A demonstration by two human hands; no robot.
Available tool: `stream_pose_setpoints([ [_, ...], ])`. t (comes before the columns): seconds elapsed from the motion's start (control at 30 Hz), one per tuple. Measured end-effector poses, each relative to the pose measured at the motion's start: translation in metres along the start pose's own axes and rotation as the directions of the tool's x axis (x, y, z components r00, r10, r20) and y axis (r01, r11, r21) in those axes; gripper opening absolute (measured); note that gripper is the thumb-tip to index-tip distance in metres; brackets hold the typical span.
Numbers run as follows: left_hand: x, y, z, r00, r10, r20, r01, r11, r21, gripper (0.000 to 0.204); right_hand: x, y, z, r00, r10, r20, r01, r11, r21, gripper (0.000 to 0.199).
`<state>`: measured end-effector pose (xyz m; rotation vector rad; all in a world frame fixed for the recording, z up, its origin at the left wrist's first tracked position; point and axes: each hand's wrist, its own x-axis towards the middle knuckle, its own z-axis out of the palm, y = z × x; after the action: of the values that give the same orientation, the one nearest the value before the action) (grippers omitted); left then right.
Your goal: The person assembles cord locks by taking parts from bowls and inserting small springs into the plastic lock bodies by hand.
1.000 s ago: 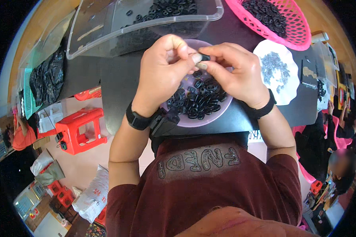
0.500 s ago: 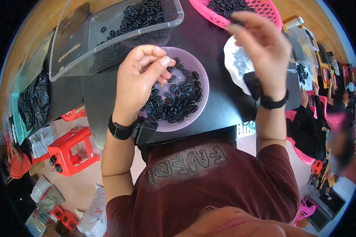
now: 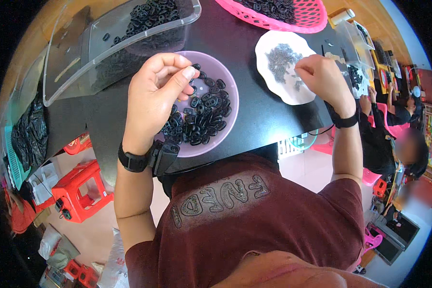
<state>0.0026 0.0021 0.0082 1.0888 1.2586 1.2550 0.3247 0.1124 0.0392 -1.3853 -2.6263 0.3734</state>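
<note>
Just beside right hand [image 3: 324,79]: grey pieces [image 3: 282,60], white plate [image 3: 300,94].

The left hand [image 3: 163,91] curls over a purple bowl [image 3: 225,73] of black two-holed ovals [image 3: 199,125], the right hand [image 3: 324,79] over a scalloped white plate [image 3: 297,98] of tiny grey pieces [image 3: 281,58]; a clear bin [image 3: 187,22] and pink basket [image 3: 314,15] share the black desk [image 3: 259,125].

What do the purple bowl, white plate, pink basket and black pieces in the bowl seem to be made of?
Purple bowl: likely plastic, smooth, from its even colour and soft sheen.
White plate: plastic or ceramic, unclear which; smooth and pale, with a wavy edge.
Pink basket: most likely moulded plastic, fairly shiny, judging by its openwork wall.
Black pieces: probably hard plastic, glossy, with small bright highlights.
</note>
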Motion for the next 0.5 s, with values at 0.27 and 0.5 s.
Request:
stream_pose_setpoints([
  [0.27,0.0,-0.001,-0.001,1.0,-0.016,0.005,0.016,1.0,0.025,0.014,0.018,0.005,0.011,0.997,-0.023,0.072,0.033,0.988,-0.148,0.016],
  [0.5,-0.002,0.0,0.0,1.0,-0.013,0.002,0.013,0.999,0.047,0.013,0.03,0.012,0.018,0.99,0.007,0.141,0.014,0.988,-0.151,0.015],
])
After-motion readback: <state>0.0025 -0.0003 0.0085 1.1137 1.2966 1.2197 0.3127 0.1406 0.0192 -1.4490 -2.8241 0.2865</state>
